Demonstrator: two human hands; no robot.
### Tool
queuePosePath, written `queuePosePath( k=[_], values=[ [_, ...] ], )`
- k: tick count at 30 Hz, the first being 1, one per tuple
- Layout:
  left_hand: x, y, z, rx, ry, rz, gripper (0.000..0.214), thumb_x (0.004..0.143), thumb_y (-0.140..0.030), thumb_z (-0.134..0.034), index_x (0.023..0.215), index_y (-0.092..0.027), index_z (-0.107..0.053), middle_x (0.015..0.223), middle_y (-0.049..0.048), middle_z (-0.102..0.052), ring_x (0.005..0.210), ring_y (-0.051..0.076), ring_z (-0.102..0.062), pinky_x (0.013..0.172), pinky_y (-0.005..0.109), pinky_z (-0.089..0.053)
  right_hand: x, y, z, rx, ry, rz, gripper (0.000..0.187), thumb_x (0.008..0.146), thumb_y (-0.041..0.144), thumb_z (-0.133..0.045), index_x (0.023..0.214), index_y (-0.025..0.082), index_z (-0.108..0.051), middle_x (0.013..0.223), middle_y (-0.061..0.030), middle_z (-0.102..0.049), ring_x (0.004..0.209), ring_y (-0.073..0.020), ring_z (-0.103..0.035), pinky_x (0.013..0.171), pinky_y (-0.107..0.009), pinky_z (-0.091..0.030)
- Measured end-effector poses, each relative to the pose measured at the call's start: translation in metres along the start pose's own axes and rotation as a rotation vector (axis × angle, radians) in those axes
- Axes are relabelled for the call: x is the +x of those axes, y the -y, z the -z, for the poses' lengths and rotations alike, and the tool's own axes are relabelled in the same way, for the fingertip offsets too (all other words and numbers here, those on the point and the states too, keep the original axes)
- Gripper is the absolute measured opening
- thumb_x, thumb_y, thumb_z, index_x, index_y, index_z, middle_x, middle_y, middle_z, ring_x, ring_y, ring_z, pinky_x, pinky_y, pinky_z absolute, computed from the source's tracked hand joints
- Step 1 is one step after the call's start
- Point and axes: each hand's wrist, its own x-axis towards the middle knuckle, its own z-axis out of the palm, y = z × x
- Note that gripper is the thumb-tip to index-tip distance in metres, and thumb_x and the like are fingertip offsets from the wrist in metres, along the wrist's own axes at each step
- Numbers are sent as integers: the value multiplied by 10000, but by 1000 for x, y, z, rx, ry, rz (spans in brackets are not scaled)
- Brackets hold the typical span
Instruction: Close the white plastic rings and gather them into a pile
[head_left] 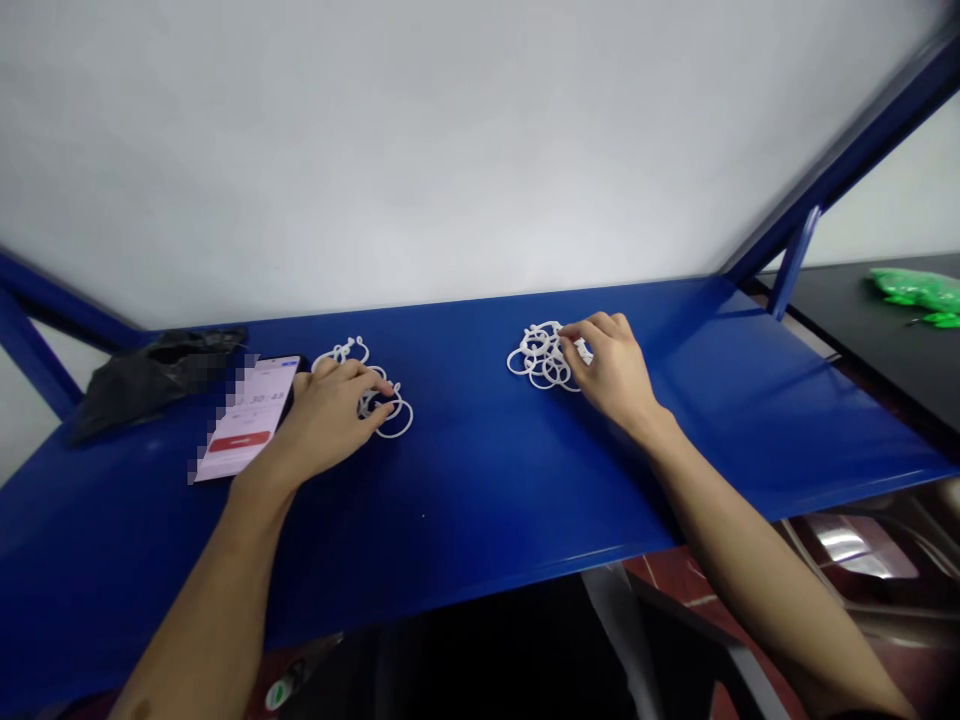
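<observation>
Two groups of thin white plastic rings with small knobs lie on the blue table. My left hand is over the left group, its thumb and forefinger closed on a white ring at the near right side of that group. Several more rings show beyond its knuckles, and its palm hides others. At the right pile of rings, which overlap in a tangle, my right hand pinches a ring along the pile's right edge. Its fingers partly cover that side.
A phone with a lit screen lies left of my left hand, next to a crumpled black plastic bag. The blue table has frame bars at both ends and a pale wall behind. On a dark table at right sits a green bag.
</observation>
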Motion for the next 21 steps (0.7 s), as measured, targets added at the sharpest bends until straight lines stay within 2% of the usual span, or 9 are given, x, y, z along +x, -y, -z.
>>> queuePosePath(
  k=[3,6,8,11,13,15,18,21],
  values=[
    [0,-3,-3,14,-36,-28,219,876,-391,-546,860,-257,-719,1045,89,-705,1060,354,-537,889,536,-408,-4,8,-2,38,28,-4,216,980,269,-514,1004,187,-712,972,-114,-675,942,-262,-538,835,-425,-484],
    [0,-13,-4,-37,-194,-77,200,903,-363,-533,851,-264,-700,951,73,-724,1026,332,-560,907,530,-401,-13,27,-8,177,149,39,208,988,301,-524,1072,221,-696,1067,-112,-677,1009,-266,-568,893,-447,-487],
    [-2,-27,-4,-99,-305,-125,197,920,-332,-517,872,-271,-698,897,59,-723,994,307,-584,916,511,-415,-22,47,-15,332,254,102,224,982,335,-557,1153,235,-661,1114,-100,-679,1019,-248,-597,907,-433,-501],
    [-7,-54,-8,-240,-342,-268,224,941,-315,-510,832,-267,-699,875,43,-720,907,252,-612,891,446,-464,-33,75,-22,572,350,139,334,951,387,-617,1233,212,-581,1091,-87,-691,895,-194,-648,792,-353,-543],
    [-11,-68,-13,-343,-345,-342,208,948,-324,-536,834,-251,-693,860,38,-718,865,220,-625,874,405,-489,-36,87,-23,704,363,101,264,960,361,-599,1162,194,-568,948,-52,-696,744,-150,-646,672,-294,-537],
    [-15,-76,-19,-449,-368,-312,146,937,-344,-592,932,-233,-686,888,34,-721,851,197,-641,855,369,-513,-37,91,-22,813,343,32,153,973,306,-565,1079,195,-563,799,0,-662,642,-123,-624,597,-255,-516],
    [-18,-76,-26,-593,-368,-142,255,913,-397,-654,1104,-228,-656,950,28,-732,821,174,-669,774,315,-539,-35,89,-19,931,284,-68,141,977,264,-558,1100,196,-578,751,24,-651,640,-114,-652,612,-242,-537],
    [-19,-72,-30,-688,-292,-30,262,920,-468,-636,1015,-230,-690,895,18,-747,781,172,-691,676,280,-531,-34,86,-20,996,251,-84,195,979,277,-584,1152,195,-625,787,10,-701,663,-114,-688,641,-239,-562]
  ],
)
